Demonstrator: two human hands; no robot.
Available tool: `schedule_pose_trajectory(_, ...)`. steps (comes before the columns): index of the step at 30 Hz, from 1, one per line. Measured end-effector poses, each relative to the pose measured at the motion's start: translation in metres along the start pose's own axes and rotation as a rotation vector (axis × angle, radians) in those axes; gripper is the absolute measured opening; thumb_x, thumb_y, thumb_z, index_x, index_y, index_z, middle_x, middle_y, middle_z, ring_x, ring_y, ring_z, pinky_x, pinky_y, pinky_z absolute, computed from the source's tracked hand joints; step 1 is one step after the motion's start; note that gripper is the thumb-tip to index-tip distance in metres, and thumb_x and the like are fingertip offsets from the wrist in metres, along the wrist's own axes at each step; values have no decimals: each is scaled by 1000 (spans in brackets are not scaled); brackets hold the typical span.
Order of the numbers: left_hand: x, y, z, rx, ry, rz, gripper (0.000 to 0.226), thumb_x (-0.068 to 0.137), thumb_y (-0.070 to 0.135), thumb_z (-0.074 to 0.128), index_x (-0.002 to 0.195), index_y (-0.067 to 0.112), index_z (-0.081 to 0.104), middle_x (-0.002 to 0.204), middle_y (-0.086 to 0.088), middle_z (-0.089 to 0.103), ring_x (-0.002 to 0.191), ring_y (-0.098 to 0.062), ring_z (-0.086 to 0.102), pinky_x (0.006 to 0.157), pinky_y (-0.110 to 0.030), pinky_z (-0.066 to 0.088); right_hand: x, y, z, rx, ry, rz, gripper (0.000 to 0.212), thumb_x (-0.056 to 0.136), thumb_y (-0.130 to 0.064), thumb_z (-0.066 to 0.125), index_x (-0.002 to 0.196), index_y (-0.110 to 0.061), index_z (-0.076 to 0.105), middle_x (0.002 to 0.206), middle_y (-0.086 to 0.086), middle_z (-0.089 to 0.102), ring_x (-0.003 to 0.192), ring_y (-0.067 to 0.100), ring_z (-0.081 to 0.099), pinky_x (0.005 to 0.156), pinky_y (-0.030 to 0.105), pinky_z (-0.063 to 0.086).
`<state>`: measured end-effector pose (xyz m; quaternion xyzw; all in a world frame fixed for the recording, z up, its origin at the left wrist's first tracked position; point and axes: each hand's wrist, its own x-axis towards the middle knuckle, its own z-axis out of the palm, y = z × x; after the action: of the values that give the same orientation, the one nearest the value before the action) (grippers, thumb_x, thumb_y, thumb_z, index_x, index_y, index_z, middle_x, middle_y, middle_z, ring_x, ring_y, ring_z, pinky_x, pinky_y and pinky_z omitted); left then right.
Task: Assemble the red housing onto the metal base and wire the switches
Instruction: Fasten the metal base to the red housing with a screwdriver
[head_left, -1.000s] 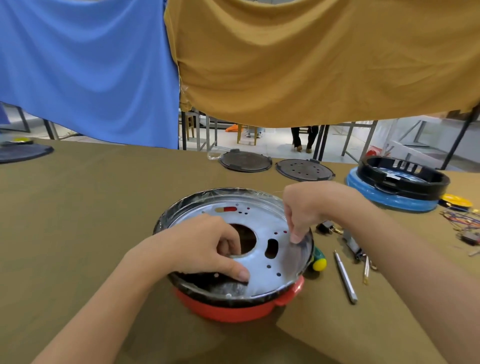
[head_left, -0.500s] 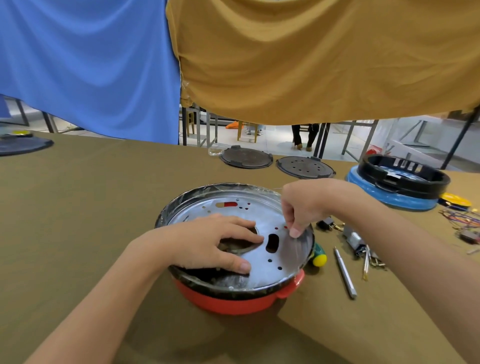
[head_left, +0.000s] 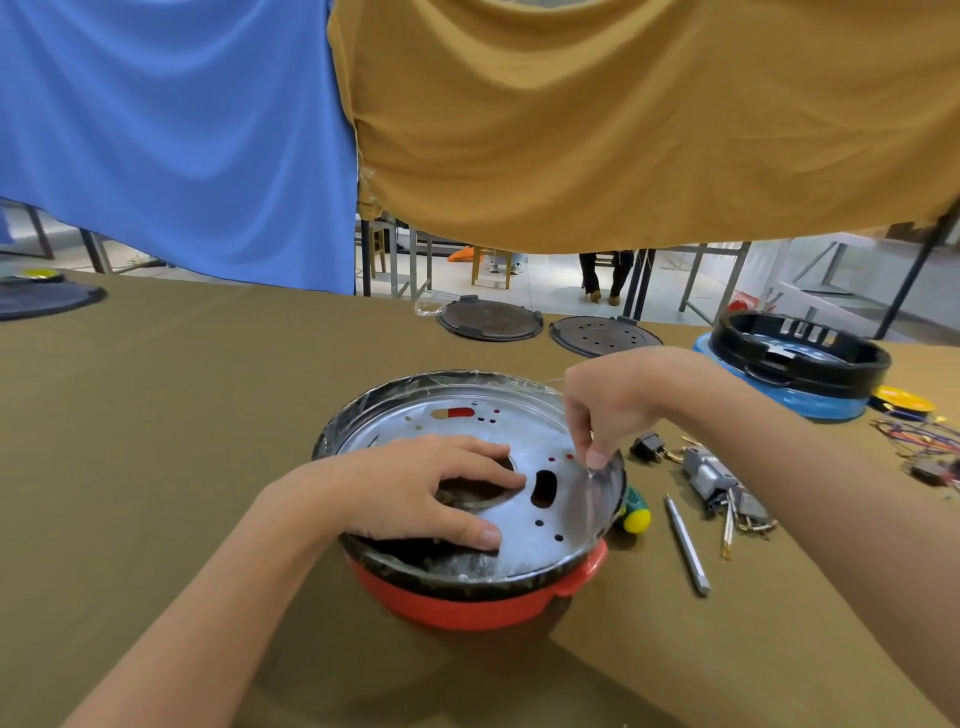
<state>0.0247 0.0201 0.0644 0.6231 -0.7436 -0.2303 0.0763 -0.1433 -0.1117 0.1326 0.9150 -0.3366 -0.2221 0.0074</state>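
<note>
- The red housing (head_left: 457, 603) sits on the olive-covered bench (head_left: 156, 415), near its front middle, with a small red tab sticking out on its right side.
- A black ring runs around the housing's top edge, wrapped in crinkled clear film.
- The metal base (head_left: 467, 431), a shiny round plate, lies inside that ring. It has a large central hole, a dark oval slot to the right of it, several small round holes, and a slot at the far side showing red.
- The left hand (head_left: 415, 493) rests flat on the plate, fingers spread and reaching over the central hole, thumb pressed near the front rim.
- The right hand (head_left: 613, 405) pinches the clear film at the plate's right edge between thumb and fingertips.
- To the right on the bench lie a green-and-yellow screwdriver handle (head_left: 635, 514), a metal driver bit (head_left: 687, 545), a black switch (head_left: 648, 446) and a cluster of small metal parts (head_left: 717, 483).
- Farther right stands a blue housing (head_left: 810, 400) with a black ring on top.
</note>
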Motion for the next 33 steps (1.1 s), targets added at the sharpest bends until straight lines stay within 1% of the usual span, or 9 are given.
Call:
schedule_pose_trajectory(4, 0, -2, 0, -5, -2, -7, 60, 81, 66, 61, 136, 62, 38, 150, 43, 14, 135, 16, 13, 114, -25, 15, 2, -4, 3, -42, 3, -1, 7, 86, -22, 73, 92, -18, 75, 83, -10, 66, 90, 16, 62, 70, 24, 48)
schedule_pose_trajectory(6, 0, -1, 0, -5, -4, -4, 62, 78, 69, 59, 136, 63, 37, 150, 43, 14, 136, 15, 13, 116, -27, 15, 4, -8, 4, -97, 3, 18, 9, 86, -23, 73, 92, -16, 72, 92, -4, 70, 95, 20, 65, 73, 27, 50)
schedule_pose_trajectory(9, 1, -1, 0, -8, -8, -8, 62, 77, 70, 58, 135, 63, 38, 150, 43, 15, 138, 14, 13, 116, -27, 15, 7, -17, 5, -156, 33, 56, 22, 84, -22, 76, 102, -11, 69, 100, 2, 70, 99, 24, 66, 78, 31, 52)
schedule_pose_trajectory(14, 2, -2, 0, -4, -3, -17, 61, 79, 68, 60, 135, 62, 39, 149, 45, 15, 139, 14, 13, 115, -27, 15, 4, -15, 3, -144, 17, 79, 31, 85, -27, 75, 111, -10, 69, 109, 3, 70, 104, 24, 64, 86, 32, 53)
schedule_pose_trajectory(17, 2, -1, 0, -6, -9, -22, 59, 81, 66, 61, 135, 62, 39, 148, 45, 15, 135, 16, 13, 115, -27, 16, 5, -17, 4, -170, 26, 81, 32, 85, -27, 75, 112, -10, 69, 109, 4, 71, 103, 24, 65, 88, 33, 54)
schedule_pose_trajectory(21, 2, -1, 0, -6, -4, -28, 59, 81, 66, 62, 135, 63, 39, 148, 45, 15, 139, 13, 13, 116, -29, 15, 5, -20, 5, -184, 23, 82, 33, 86, -26, 75, 113, -9, 68, 110, 5, 70, 103, 25, 64, 86, 32, 53)
schedule_pose_trajectory(23, 1, -1, 0, -15, -4, -25, 59, 79, 67, 61, 133, 64, 39, 147, 47, 14, 139, 13, 13, 116, -29, 16, 3, -18, 4, -190, 14, 82, 33, 86, -27, 75, 113, -10, 68, 111, 4, 70, 104, 24, 64, 87, 32, 53)
schedule_pose_trajectory(28, 2, -3, 0, -17, -8, -22, 59, 78, 69, 61, 132, 66, 38, 148, 46, 14, 141, 13, 12, 117, -29, 16, 5, -21, 4, -191, 37, 92, 33, 83, -25, 78, 110, -8, 69, 105, 5, 71, 100, 25, 66, 89, 35, 55)
schedule_pose_trajectory(33, 1, -3, 0, -28, -12, -22, 59, 78, 70, 61, 131, 67, 38, 149, 45, 14, 141, 11, 13, 118, -31, 17, 4, -12, 2, -145, 27, 62, 29, 83, -28, 78, 106, -11, 71, 102, 1, 70, 99, 22, 64, 85, 32, 53)
